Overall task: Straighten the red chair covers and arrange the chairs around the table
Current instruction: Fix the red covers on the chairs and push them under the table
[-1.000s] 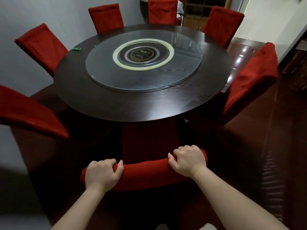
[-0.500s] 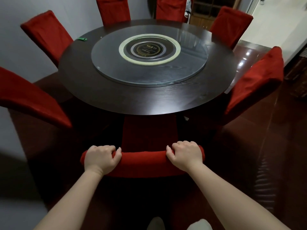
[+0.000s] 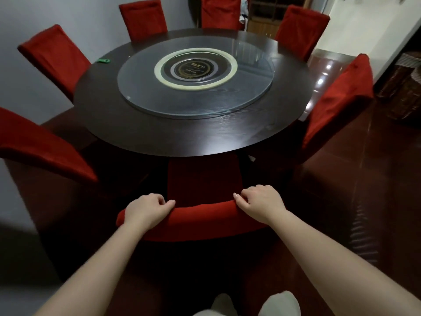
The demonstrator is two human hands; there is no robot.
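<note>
A round dark wooden table (image 3: pixel 177 142) with a glass turntable (image 3: pixel 250 71) fills the middle. Right in front of me stands a chair in a red cover, its top rail (image 3: pixel 205 213) under my hands and its seat (image 3: pixel 202 179) tucked under the table edge. My left hand (image 3: pixel 145 210) grips the rail's left end. My right hand (image 3: pixel 262 202) grips its right end, fingers curled over the front. Several more red-covered chairs ring the table, such as the near left chair (image 3: pixel 43 147) and the right chair (image 3: pixel 341 99).
A small green object (image 3: pixel 103 61) lies on the table's far left. Grey wall runs close behind the left chairs. Glossy dark red floor (image 3: pixel 364 190) spreads to the right. Woven baskets (image 3: pixel 405 87) stand at far right, a wooden cabinet (image 3: pixel 264 21) at the back.
The near chair has slid forward toward the table with both hands on its rail. The view has tilted up, showing more of the far chairs.
</note>
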